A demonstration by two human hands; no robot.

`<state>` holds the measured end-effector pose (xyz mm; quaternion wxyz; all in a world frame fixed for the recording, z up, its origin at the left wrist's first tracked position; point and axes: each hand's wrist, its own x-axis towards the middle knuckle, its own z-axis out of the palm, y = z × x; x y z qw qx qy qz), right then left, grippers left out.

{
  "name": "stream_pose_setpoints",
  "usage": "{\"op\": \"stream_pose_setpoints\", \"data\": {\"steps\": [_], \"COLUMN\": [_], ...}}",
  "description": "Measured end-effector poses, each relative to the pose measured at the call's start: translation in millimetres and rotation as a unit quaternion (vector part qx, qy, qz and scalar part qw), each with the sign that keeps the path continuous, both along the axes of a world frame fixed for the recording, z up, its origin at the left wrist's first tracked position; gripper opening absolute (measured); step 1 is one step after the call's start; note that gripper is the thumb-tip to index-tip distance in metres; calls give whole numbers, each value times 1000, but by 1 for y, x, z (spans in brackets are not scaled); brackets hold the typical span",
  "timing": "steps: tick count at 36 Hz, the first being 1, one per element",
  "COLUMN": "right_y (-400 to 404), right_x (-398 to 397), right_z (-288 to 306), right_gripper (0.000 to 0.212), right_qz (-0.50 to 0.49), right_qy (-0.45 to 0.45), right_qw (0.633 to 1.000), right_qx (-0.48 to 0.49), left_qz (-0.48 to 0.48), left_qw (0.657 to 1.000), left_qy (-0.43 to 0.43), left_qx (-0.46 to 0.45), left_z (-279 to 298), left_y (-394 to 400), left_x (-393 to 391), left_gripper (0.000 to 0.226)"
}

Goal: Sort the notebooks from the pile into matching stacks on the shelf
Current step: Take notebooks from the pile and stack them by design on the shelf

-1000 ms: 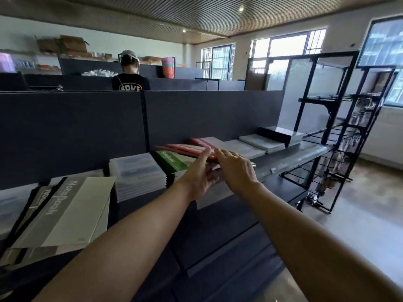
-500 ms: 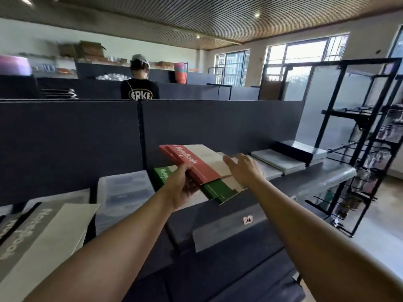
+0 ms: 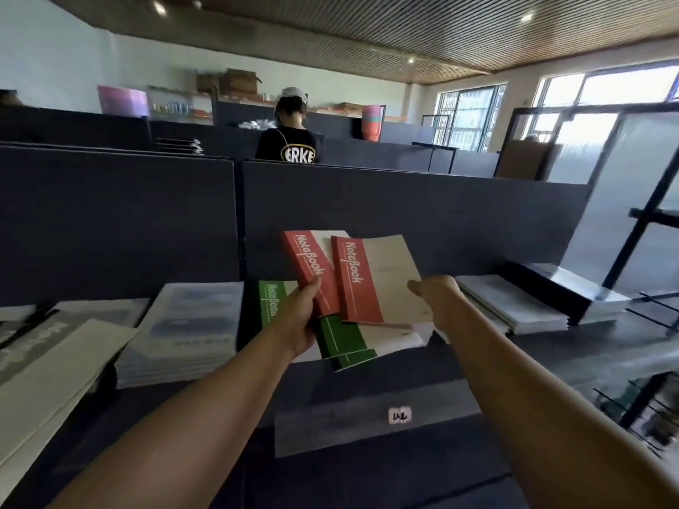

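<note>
Head view: two red notebooks are lifted clear of the mixed pile, one gripped at its lower edge by the left hand (image 3: 299, 321), the other (image 3: 374, 279) pinched at its right edge by the right hand (image 3: 439, 301), above the green notebooks (image 3: 343, 337) on the shelf (image 3: 367, 416). The sorting step is judged under way; next, a matching red stack must be found. Both forearms are stretched forward, fingers curled on the covers.

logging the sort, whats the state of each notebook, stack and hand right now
left hand: grips one red notebook, lifted
right hand: holds other red notebook, lifted
green notebooks: lying askew on shelf
blue-grey stack: flat, untouched
</note>
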<state>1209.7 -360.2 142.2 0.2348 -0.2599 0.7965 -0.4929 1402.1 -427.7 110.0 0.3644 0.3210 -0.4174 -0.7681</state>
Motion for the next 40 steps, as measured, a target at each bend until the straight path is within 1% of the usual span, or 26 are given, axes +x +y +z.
{"op": "stream_pose_setpoints", "data": {"steps": [2,4,6,8,11,13,16,18,19,21,22,23,24,25,27,28,29,31,33,35,36,38,39,40], "right_y": [-1,-2,-4,-6,-11,-16,-23,-26,-27,-28,-28,-30,-33,-34,-38,-39,-41,-42,-44,-40,-40,-41,-37,-32], "right_x": [-8,-17,-22,-28,-34,-37,-38,-34,-32,-25,-21,-15,-7,4,28,38,47,54,48,41,36,18,12,6], "right_z": [0,-2,-3,-3,-6,-13,-27,-31,-32,-29,-26,-22,-18,-13,-3,1,3,3,2,5,5,4,4,4], "right_gripper": [35,31,29,24,21,22,27,31,35,39,34,26,23,28,46,50,49,40,33,26,27,33,36,40], "right_qz": [4,-13,-35,-56,-46,-38,-35,-50,-61,-90,-90,-71,-33,13,106,137,162,183,164,121,88,42,25,-7], "right_qy": [16,26,42,65,96,97,124,145,182,316,377,413,416,395,321,274,215,101,34,12,8,-27,-18,15], "right_qw": [1000,999,998,996,993,992,987,982,973,933,913,903,907,917,938,948,960,977,986,993,996,998,999,1000], "right_qx": [-20,-43,-43,-11,56,64,101,115,125,145,126,92,60,46,76,87,84,48,6,3,-7,-29,-27,7], "left_qz": [28,51,66,84,99,108,110,122,132,147,147,144,138,131,112,99,86,67,56,49,51,65,71,76], "left_qw": [999,998,996,992,981,975,974,974,974,973,972,973,974,977,982,985,987,989,991,991,990,988,986,985], "left_qy": [-16,-43,-66,-97,-158,-186,-191,-182,-176,-171,-172,-171,-169,-163,-148,-142,-137,-129,-120,-123,-127,-139,-145,-150], "left_qx": [8,6,5,-8,-44,-52,-53,-51,-52,-56,-58,-59,-55,-44,-26,-23,-22,-18,-9,-8,-12,-23,-29,-33], "left_z": [2,3,4,4,4,4,4,5,6,8,9,9,9,8,7,6,6,6,7,7,7,8,7,7], "left_y": [-1,-2,-5,-11,-23,-27,-30,-29,-29,-27,-26,-24,-22,-19,-13,-10,-8,-7,-7,-9,-10,-12,-13,-15], "left_x": [-2,2,10,24,44,56,66,67,66,61,58,56,53,51,45,43,42,39,39,39,39,41,43,44], "left_gripper": [29,27,20,19,29,24,35,42,42,41,40,39,38,37,33,32,31,28,26,27,26,22,21,22]}}
